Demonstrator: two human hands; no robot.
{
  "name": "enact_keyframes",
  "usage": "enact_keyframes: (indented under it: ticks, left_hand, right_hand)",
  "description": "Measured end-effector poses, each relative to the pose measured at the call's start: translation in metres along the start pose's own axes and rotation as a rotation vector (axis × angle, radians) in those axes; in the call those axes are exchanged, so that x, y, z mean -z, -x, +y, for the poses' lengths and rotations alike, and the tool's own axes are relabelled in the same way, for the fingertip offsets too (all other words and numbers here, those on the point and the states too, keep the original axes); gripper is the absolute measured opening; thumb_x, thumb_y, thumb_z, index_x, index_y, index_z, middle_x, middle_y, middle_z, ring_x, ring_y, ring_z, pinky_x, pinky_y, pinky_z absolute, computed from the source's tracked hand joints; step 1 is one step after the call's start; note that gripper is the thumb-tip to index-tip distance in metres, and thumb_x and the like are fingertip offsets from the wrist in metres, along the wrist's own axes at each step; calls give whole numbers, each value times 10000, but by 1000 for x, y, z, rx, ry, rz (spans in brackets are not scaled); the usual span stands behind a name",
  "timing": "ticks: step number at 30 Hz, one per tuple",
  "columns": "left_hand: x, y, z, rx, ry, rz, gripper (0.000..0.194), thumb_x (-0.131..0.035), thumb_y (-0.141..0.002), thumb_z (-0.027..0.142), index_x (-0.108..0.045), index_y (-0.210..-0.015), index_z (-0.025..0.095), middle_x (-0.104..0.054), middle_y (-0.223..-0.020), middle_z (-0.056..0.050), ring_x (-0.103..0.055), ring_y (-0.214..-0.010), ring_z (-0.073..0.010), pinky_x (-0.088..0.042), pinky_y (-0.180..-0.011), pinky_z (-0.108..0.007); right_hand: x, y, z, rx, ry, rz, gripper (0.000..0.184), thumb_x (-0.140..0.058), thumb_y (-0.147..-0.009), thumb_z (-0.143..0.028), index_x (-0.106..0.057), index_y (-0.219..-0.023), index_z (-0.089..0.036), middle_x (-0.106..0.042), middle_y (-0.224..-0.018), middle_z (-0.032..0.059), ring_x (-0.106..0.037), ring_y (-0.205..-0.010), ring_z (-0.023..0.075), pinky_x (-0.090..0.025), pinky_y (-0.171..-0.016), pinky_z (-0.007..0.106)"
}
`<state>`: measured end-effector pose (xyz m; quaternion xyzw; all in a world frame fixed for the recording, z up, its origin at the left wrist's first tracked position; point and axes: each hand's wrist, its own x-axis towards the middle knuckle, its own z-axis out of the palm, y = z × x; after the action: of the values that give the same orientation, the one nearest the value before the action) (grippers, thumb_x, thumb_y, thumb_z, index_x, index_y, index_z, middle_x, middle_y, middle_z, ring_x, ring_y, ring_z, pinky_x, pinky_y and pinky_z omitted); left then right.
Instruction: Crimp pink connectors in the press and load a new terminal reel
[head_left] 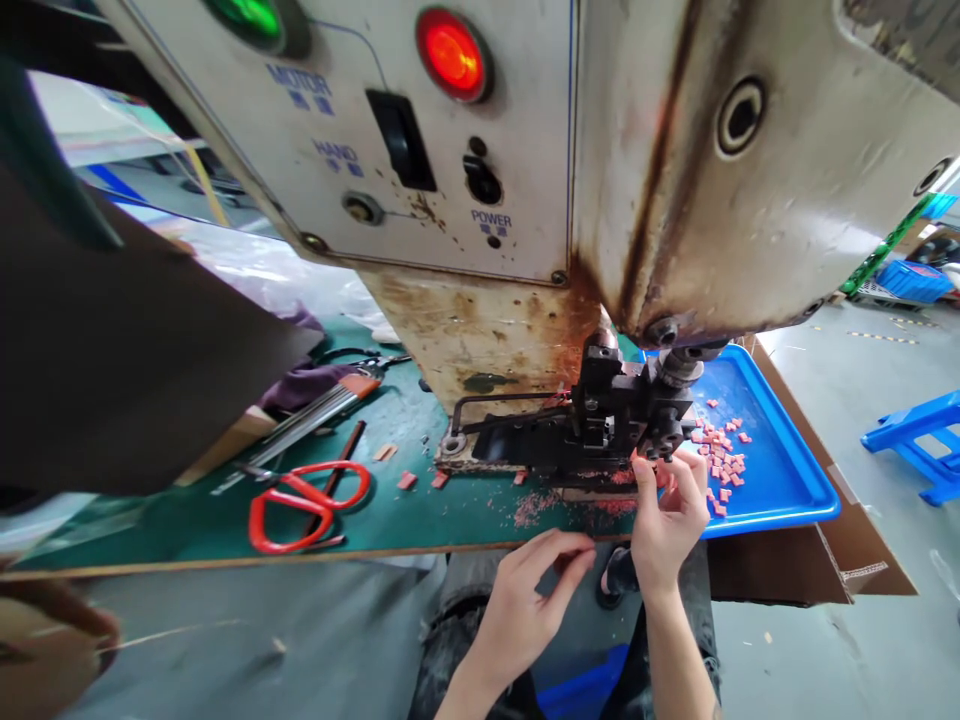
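Observation:
My right hand (pixel 667 520) is raised to the black tooling (pixel 600 425) under the press machine (pixel 570 180), its fingertips pinched on a small pink piece right at the die. My left hand (pixel 529 600) hangs lower, just below the bench edge over my lap, fingers curled and pinched together; what they hold is too small to make out. Pink dust and scraps (pixel 536 505) lie on the green bench (pixel 420 520) in front of the tooling.
A blue tray (pixel 787 480) with several pink pieces (pixel 720 450) sits right of the tooling. Red-handled scissors (pixel 307 500) and metal rods (pixel 315 415) lie on the bench at left. A cardboard box (pixel 847 560) stands at right, a blue stool (pixel 915 440) beyond.

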<state>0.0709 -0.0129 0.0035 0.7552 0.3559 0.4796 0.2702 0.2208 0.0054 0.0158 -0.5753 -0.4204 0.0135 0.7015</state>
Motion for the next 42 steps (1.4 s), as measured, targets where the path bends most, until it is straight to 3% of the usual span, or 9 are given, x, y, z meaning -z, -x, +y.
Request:
enact_keyframes:
  ticks: [5,7,14,17,23,30,35,38,42]
  left_hand:
    - [15,1,-1,4,-46,0,131,-630,-981,186,-732,-908,223,-782,-752,16,-741,-613,-125,-582,-626,-162]
    - [29,2,-6,7,-114,35,140,-628,-994,241,-735,-906,226,-786,-759,11,-744,-618,-135,-583,-624,-173]
    - [88,0,-54,114,-580,291,253,-597,-993,473,-733,-951,264,-788,-919,-32,-743,-876,-267,-579,-863,-379]
    - [101,-2,-73,119,-691,269,322,-549,-989,528,-749,-1008,276,-787,-1033,-74,-708,-965,-323,-538,-934,-454]
    - [104,-8,-83,103,-677,207,341,-526,-995,512,-752,-986,256,-769,-986,-89,-696,-924,-328,-529,-897,-450]
    - [101,-14,-76,120,-630,252,293,-528,-1032,466,-729,-907,293,-774,-908,-9,-723,-831,-239,-554,-804,-341]
    - [98,-10,-54,205,-523,361,207,-610,-1014,407,-751,-975,261,-783,-1012,-14,-751,-886,-226,-599,-887,-367]
    - [94,-4,-35,200,-373,405,192,-692,-961,401,-756,-954,220,-796,-993,-23,-773,-953,-245,-630,-944,-382]
    - [79,4,-5,246,-146,382,178,-716,-948,385,-751,-981,214,-802,-902,-20,-791,-817,-197,-680,-782,-283]
  right_hand:
    - [21,4,-6,131,-16,32,29,-755,-958,-226,-770,-938,-211,-571,-859,13,-578,-765,157,-491,-669,310]
    - [34,7,-13,186,-34,24,85,-761,-945,-171,-786,-980,-245,-564,-855,4,-569,-746,155,-480,-673,327]
    - [58,16,-35,237,-108,-37,180,-720,-978,-184,-805,-1039,-330,-498,-842,3,-478,-677,153,-422,-605,342]
    - [58,18,-39,234,-109,-25,175,-718,-987,-200,-802,-1052,-338,-496,-849,4,-466,-669,151,-432,-616,354]
    - [58,19,-41,244,-105,-43,178,-722,-986,-201,-800,-1068,-339,-489,-846,-6,-462,-659,142,-435,-620,350]
    - [63,16,-37,238,-45,-25,124,-735,-971,-201,-803,-1005,-298,-540,-832,13,-548,-710,172,-470,-614,345]
    - [86,-22,-8,191,187,21,69,-807,-911,-244,-807,-980,-249,-652,-886,38,-586,-708,166,-449,-565,300]
    - [100,-39,7,63,308,15,227,-827,-891,-376,-812,-1057,-222,-681,-921,62,-573,-688,167,-450,-577,310]
    - [98,-26,-3,15,154,-4,141,-832,-876,-305,-814,-990,-223,-702,-877,58,-633,-743,189,-483,-601,303]
